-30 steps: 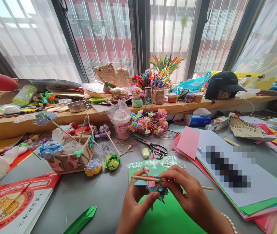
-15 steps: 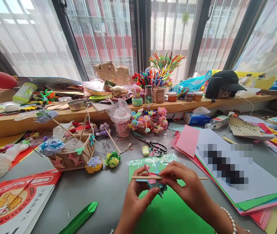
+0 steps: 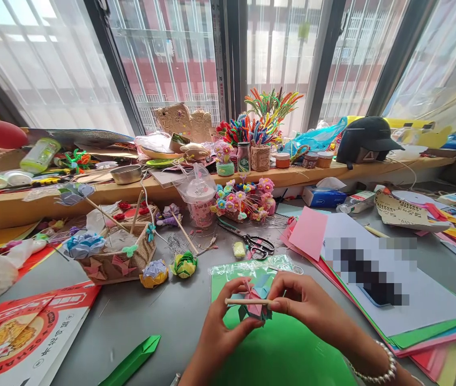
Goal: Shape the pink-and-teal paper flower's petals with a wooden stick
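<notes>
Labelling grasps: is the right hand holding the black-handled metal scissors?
No: the right hand pinches a pale wooden stick; the scissors lie apart.

Stick (image 3: 247, 302), lower centre: right end hidden in right hand (image 3: 298, 296).
Paper flower (image 3: 255, 309), lower centre: partly covered by stick and by fingers of left hand (image 3: 228, 321).
Dark object (image 3: 368, 272), right: pixelated, details lost.
Bag (image 3: 6, 338), lower left: cut by left and bottom edges.
Green strip (image 3: 133, 358), lower left: near end cut by bottom edge.
Green sheet (image 3: 284, 356), bottom centre: partly behind hands, cut below.
Bottle (image 3: 244, 159), upper centre: label too small to read.
</notes>
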{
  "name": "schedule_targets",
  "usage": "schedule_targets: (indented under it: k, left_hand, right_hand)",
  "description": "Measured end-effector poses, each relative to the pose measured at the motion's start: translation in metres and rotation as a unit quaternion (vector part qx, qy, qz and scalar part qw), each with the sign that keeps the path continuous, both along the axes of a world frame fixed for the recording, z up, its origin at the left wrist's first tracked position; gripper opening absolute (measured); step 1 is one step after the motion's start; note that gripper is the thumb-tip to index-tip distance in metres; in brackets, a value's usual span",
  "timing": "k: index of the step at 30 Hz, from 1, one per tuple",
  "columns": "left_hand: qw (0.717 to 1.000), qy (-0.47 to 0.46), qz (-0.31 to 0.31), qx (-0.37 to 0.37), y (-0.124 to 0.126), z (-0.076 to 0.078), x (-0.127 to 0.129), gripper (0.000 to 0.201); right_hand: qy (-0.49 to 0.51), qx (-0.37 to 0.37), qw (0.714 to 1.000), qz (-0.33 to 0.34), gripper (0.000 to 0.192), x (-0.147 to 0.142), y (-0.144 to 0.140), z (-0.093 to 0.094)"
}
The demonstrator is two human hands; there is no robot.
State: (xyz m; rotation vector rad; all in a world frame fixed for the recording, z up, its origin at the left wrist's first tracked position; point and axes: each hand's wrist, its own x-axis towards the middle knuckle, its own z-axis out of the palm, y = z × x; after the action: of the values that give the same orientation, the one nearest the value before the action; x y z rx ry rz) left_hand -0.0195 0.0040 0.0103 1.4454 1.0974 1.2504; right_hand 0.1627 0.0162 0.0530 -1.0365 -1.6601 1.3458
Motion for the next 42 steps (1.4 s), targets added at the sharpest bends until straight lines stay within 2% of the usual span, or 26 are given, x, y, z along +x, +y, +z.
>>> schedule_targets:
  k: [2,4,8,10,15,24,26,29,31,33,38,42]
  left_hand:
    - [1.000,0.006,-0.002,0.002,0.001,0.000,-0.002,0.045]
    - [0.999,-0.027,-0.008,-0.017,0.002,0.000,-0.003,0.046]
    - [0.982,-0.163,-0.057,-0.081,0.004,0.001,-0.001,0.052]
    - [0.971,-0.194,-0.087,-0.110,0.004,0.003,0.001,0.054]
    - [0.965,-0.179,-0.131,-0.139,0.004,0.003,0.003,0.054]
    - [0.962,-0.177,-0.137,-0.155,0.007,-0.004,0.002,0.054]
    - [0.959,-0.196,-0.139,-0.151,0.007,-0.004,0.004,0.065]
    - [0.954,-0.238,-0.142,-0.115,0.003,-0.002,0.007,0.091]
    - [0.958,-0.238,-0.128,-0.092,0.000,-0.001,0.008,0.100]
    - [0.967,-0.215,-0.112,-0.082,-0.003,0.000,0.010,0.092]
    - [0.984,-0.151,-0.051,-0.083,-0.005,0.005,0.009,0.051]
    - [0.987,-0.138,-0.036,-0.071,-0.005,0.010,0.010,0.042]
  right_hand:
    - [0.015,-0.040,0.998,0.041,0.019,0.002,0.001,0.000]
    - [0.019,-0.045,0.998,0.049,0.023,0.002,0.001,0.001]
    - [0.028,0.021,0.999,-0.035,0.031,0.002,-0.001,0.002]
    - [0.018,0.025,0.998,-0.055,0.033,0.002,-0.001,0.000]
    - [-0.040,0.028,0.998,-0.032,0.041,-0.002,-0.001,-0.006]
    - [-0.037,-0.002,0.999,-0.039,0.039,-0.008,-0.004,-0.004]
    - [-0.046,0.003,0.997,-0.056,0.039,-0.008,-0.004,-0.005]
    - [-0.047,0.013,0.995,-0.089,0.040,-0.007,-0.003,-0.006]
    - [-0.046,0.019,0.994,-0.098,0.039,-0.006,-0.003,-0.006]
    - [-0.045,0.031,0.994,-0.093,0.037,-0.006,-0.003,-0.007]
    - [-0.121,0.118,0.978,-0.122,0.026,-0.007,-0.006,-0.007]
    - [-0.156,0.171,0.962,-0.144,0.023,-0.010,-0.009,-0.008]
